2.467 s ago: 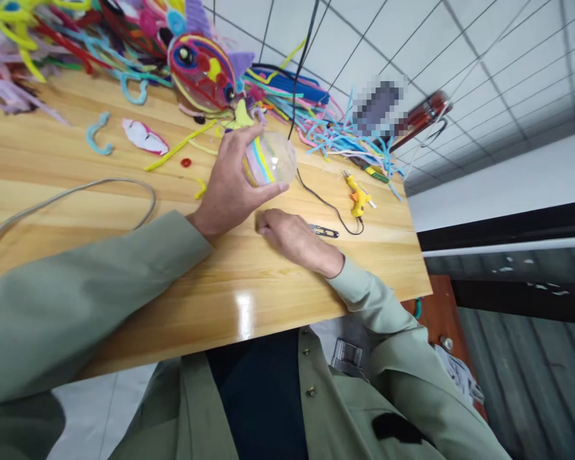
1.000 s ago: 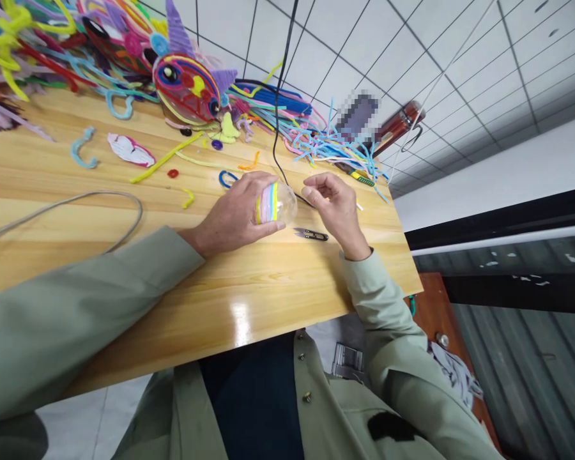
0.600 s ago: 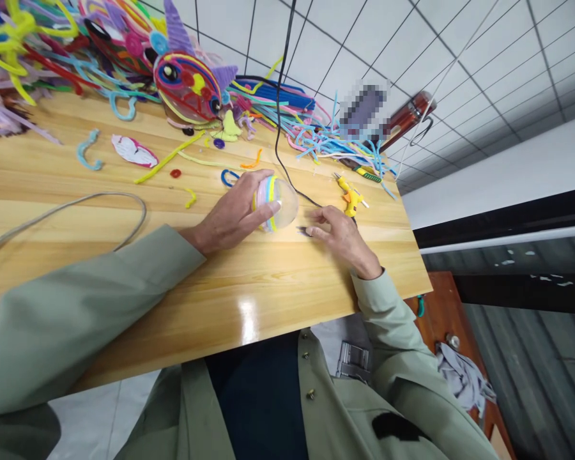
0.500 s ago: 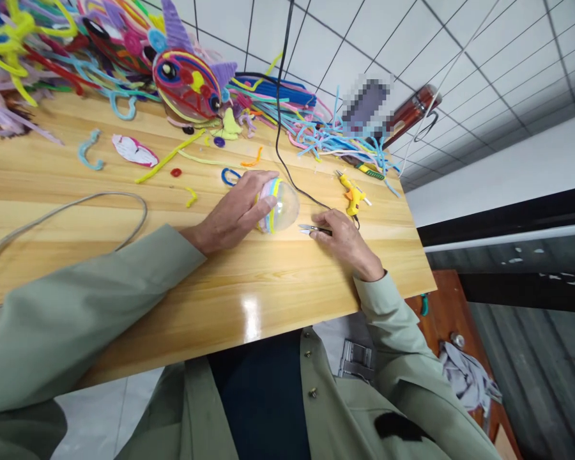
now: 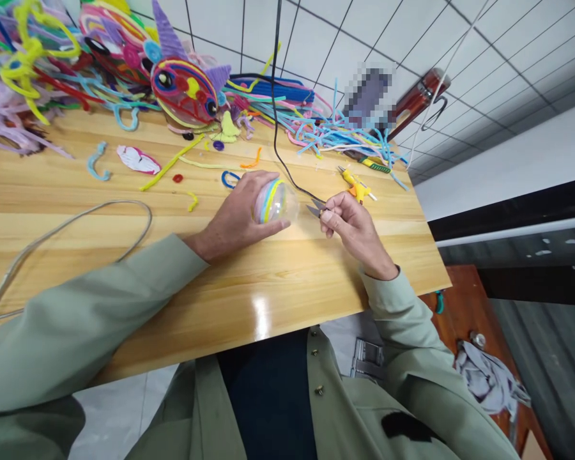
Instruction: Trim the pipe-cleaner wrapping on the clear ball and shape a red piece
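My left hand [image 5: 239, 217] is wrapped round the left side of a clear plastic ball [image 5: 286, 204], thumb along its near side. Bands of pink, blue and yellow pipe cleaner circle the ball's left half; its right half is bare. In my right hand [image 5: 357, 227] is a small pair of scissors [image 5: 317, 208], blades apart and pointing left at the ball without touching it. The fingers hide most of the scissors' handles. Beyond that hand lies a yellow glue gun [image 5: 357, 186].
A decorated ball with eyes and purple horns [image 5: 184, 89] stands at the back among heaped pipe cleaners [image 5: 335, 134]. A black cable [image 5: 275, 115] runs down across the table. A grey cable [image 5: 76, 214] loops at the left. A red flask [image 5: 419, 99] stands back right.
My right hand has raised the scissors off the tabletop and turned them, their blades now spread wider. My left thumb has slid from the ball's top to its near side.
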`<act>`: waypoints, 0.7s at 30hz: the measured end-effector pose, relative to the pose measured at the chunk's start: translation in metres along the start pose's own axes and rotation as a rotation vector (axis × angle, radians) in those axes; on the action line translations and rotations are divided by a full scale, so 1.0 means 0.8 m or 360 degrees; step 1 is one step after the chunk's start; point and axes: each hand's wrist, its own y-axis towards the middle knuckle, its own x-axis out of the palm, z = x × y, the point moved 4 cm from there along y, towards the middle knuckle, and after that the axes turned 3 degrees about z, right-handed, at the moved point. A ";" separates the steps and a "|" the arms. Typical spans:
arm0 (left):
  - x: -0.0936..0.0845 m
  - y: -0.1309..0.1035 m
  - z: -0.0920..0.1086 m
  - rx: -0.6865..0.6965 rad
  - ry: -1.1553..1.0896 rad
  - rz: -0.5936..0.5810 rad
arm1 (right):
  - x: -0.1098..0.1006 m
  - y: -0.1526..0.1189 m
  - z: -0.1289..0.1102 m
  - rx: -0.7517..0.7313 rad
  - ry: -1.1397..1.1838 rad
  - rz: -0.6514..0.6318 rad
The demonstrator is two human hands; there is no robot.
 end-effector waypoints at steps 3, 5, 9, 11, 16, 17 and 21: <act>-0.004 0.000 0.003 0.0001 0.0035 0.0015 | 0.027 0.006 -0.019 -0.0025 0.0086 -0.0095; -0.006 0.000 0.003 0.0025 0.0043 0.0007 | 0.041 0.013 -0.020 -0.0024 0.0099 -0.0173; -0.006 -0.001 0.003 0.0101 0.0040 -0.0007 | 0.051 0.021 -0.007 0.0027 0.0081 -0.0221; -0.006 -0.001 0.002 0.0110 0.0036 -0.0009 | 0.051 0.022 0.000 0.0068 0.0088 -0.0246; -0.006 -0.001 0.003 0.0034 0.0041 -0.0047 | 0.055 0.020 0.005 0.0148 0.0153 -0.0304; -0.006 -0.001 0.004 0.0027 0.0039 -0.0053 | 0.056 0.019 0.005 0.0150 0.0183 -0.0298; -0.006 -0.002 0.009 0.0002 0.0012 -0.0068 | 0.064 0.018 0.005 0.0165 0.0304 -0.0280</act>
